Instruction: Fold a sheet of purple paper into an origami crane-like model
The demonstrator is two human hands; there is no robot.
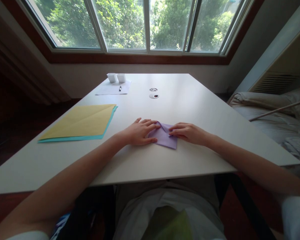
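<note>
A folded sheet of purple paper [165, 139] lies on the white table in front of me, with a flap partly raised along its upper side. My left hand [143, 132] rests flat on its left part, fingers spread over the paper and the thumb along the lower edge. At the right side, my right hand [187, 132] has its fingers pressed together on the edge of the flap, gripping it between thumb and fingers. The fingertips hide part of the crease.
Yellow paper [82, 120] lies over turquoise paper [100, 137] on the left. Farther back are a white sheet [110, 89], a pen [120, 88] and two small white containers [116, 78]. Two round discs [154, 96] sit mid-table. The table's front edge [165, 178] is close to my body.
</note>
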